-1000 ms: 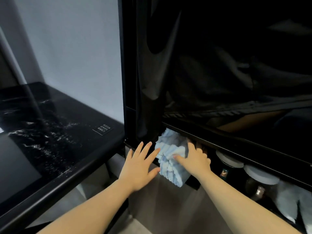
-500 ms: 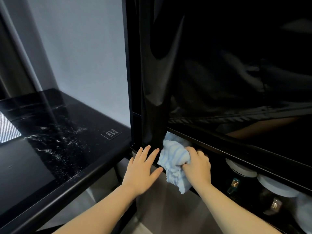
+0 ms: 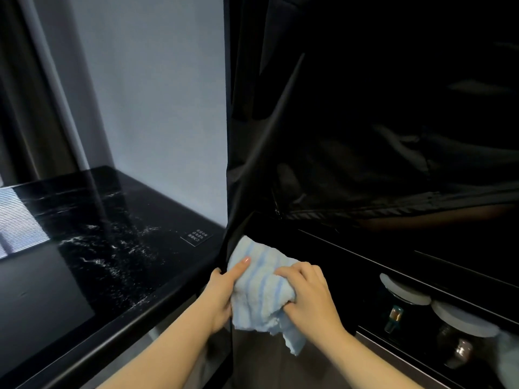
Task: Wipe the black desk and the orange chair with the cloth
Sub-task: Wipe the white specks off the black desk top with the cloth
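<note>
Both our hands on the cloth (image 3: 259,293) at the dark cabinet's (image 3: 365,108) lower left corner.

Our right hand (image 3: 307,297) grips the blue-striped cloth with curled fingers (image 3: 292,272), bunching it against the black ledge (image 3: 323,248) — a loose tail hangs below. Our left hand (image 3: 224,293) holds the cloth's left side, one finger lying straight across the top, the rest hidden behind it. The black marbled surface (image 3: 98,248) lies to the left, its near right corner just beside our left hand. Two white-lidded jars (image 3: 438,318) sit on the shelf below the ledge — at the right.
</note>
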